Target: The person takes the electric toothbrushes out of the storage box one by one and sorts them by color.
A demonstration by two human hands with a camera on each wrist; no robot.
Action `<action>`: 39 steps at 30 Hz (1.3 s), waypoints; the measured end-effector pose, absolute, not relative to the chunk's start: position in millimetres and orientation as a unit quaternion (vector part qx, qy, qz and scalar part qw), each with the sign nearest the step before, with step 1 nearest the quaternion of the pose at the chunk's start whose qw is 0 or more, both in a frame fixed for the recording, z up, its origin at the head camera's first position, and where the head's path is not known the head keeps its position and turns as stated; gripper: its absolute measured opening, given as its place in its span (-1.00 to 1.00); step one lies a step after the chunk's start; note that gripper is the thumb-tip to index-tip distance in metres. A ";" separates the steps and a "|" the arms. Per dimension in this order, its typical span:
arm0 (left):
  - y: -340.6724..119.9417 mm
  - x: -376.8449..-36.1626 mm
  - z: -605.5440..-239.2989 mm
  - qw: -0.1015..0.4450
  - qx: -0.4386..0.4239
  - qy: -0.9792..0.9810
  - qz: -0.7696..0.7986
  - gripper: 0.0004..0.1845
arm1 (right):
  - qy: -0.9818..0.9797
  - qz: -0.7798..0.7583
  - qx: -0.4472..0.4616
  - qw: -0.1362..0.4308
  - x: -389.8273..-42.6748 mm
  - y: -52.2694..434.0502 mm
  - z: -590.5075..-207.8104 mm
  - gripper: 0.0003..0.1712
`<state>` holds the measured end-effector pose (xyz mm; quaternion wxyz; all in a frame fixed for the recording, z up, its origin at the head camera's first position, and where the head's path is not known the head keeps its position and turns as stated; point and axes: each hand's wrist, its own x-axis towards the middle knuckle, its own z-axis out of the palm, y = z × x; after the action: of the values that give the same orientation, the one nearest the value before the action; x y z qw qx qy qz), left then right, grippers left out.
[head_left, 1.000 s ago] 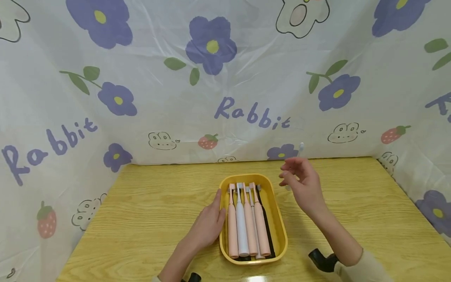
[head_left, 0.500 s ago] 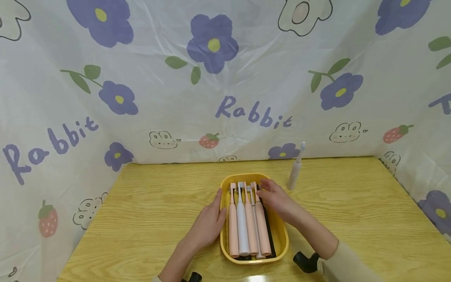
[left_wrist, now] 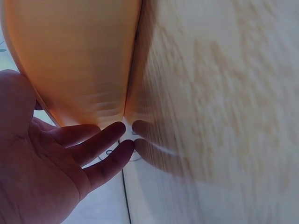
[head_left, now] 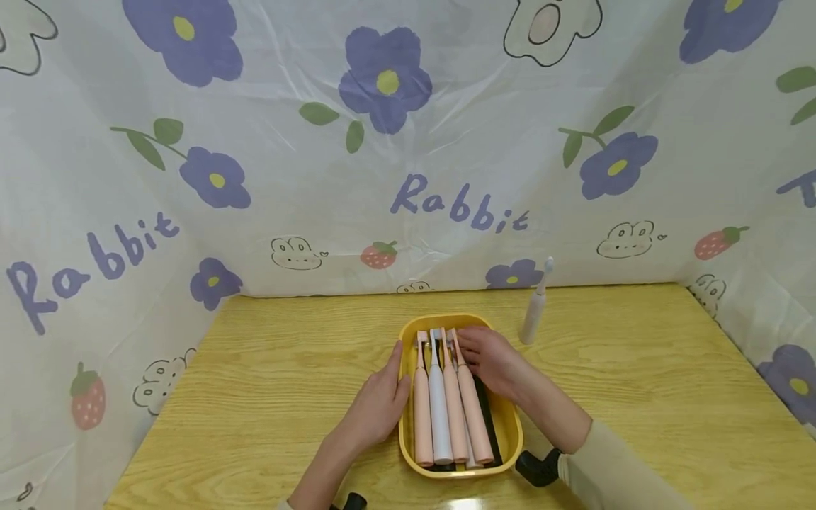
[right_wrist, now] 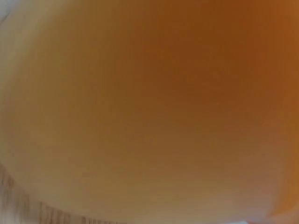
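A yellow tray on the table holds several electric toothbrushes lying lengthwise. On top are pink toothbrushes and a white toothbrush; black ones show underneath. My left hand rests along the tray's left side, its fingers fairly straight against the outer wall in the left wrist view. Reaching over the right rim, my right hand has its fingers bent among the brush heads, beside the rightmost pink toothbrush. Its fingertips are partly hidden, so I cannot see whether they pinch a brush. The right wrist view is a yellow blur.
Behind the tray at right, a pale toothbrush stands upright on the wooden table. A patterned white cloth rises around the back and sides. Black wrist mounts sit near the front edge.
My right hand has left the upright toothbrush, moved left and down into the tray. The rightmost pink toothbrush's head has shifted slightly left. My left hand stays in place.
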<state>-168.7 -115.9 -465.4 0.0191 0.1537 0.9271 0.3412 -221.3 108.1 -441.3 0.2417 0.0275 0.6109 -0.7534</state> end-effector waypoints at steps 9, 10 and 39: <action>-114.7 -168.3 -464.9 0.018 0.153 0.927 0.342 -0.33 | 0.577 -0.767 0.047 0.277 -219.2 111.6 -441.2 -0.41; -114.6 -168.3 -464.5 0.018 0.153 0.927 0.343 -0.33 | 0.571 -0.769 0.044 0.283 -217.8 112.8 -440.7 -0.41; -114.6 -169.8 -463.0 0.028 0.156 0.927 0.340 -0.32 | 0.587 -0.709 -0.133 0.367 -163.8 153.0 -418.1 -0.37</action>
<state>-169.8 -114.6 -463.0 0.0278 0.1557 0.9272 0.3396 -163.8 153.0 -418.1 0.3667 -0.1331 0.5874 -0.7090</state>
